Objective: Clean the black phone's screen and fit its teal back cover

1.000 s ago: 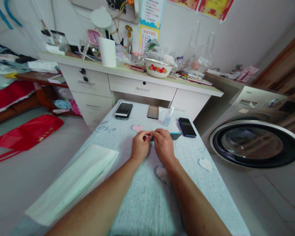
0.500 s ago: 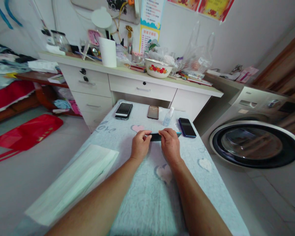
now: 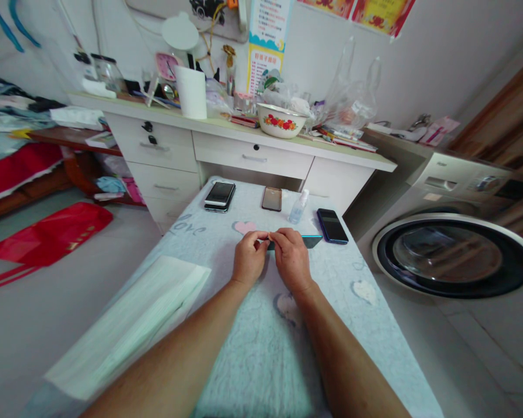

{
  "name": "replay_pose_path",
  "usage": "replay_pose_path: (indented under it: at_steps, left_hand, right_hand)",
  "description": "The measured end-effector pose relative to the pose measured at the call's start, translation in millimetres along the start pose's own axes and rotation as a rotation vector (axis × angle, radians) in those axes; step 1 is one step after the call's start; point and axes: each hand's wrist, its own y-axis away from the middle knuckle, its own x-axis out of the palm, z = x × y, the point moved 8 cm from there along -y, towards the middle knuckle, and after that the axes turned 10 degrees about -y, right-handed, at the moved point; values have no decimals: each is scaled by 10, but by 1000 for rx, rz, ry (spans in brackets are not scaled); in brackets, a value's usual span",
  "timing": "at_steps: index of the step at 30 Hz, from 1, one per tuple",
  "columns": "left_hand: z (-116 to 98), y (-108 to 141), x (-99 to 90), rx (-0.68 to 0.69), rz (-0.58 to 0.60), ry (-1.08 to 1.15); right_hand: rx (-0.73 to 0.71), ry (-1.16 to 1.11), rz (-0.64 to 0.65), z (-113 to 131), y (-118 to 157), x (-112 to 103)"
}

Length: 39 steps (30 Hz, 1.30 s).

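A dark phone (image 3: pixel 312 241) with a blue-green edge is held tilted above the table, seen nearly edge-on. My left hand (image 3: pixel 249 255) is closed on its left end, thumb and fingers pinching it. My right hand (image 3: pixel 293 258) is also closed, its fingertips pinched together at the phone's upper edge close to my left fingertips; what lies between them is hidden. Just beyond stands a small clear spray bottle (image 3: pixel 298 208). To the right lies a phone with a purple-blue case (image 3: pixel 332 226). A brownish phone or phone case (image 3: pixel 272 198) lies at the far edge.
Two stacked phones (image 3: pixel 220 195) lie at the table's far left corner. A folded pale sheet (image 3: pixel 135 325) hangs over the left edge of the cloth-covered table (image 3: pixel 253 360). Behind it runs a white desk (image 3: pixel 253 158); a washing machine (image 3: pixel 453 232) stands right, a red bag (image 3: pixel 56 232) left.
My right hand has slid left along the phone's edge toward my left hand, uncovering more of the phone's right end. My left hand has hardly moved.
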Motion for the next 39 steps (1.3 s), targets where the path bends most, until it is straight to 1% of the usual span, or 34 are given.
replay_pose_path:
  at_steps: [10, 17, 26, 39]
  left_hand:
    - [46, -14, -29, -49, -25, 21]
    - [128, -57, -65, -49, -61, -3]
    - [104, -70, -124, -56, -94, 2]
    - [173, -80, -108, -46, -108, -2]
  right_hand:
    - [36, 21, -51, -171, 0, -185]
    - [63, 4, -81, -331, 5, -237]
    - [80, 18, -117, -411, 3, -315]
    - [91, 8, -163, -485, 10, -359]
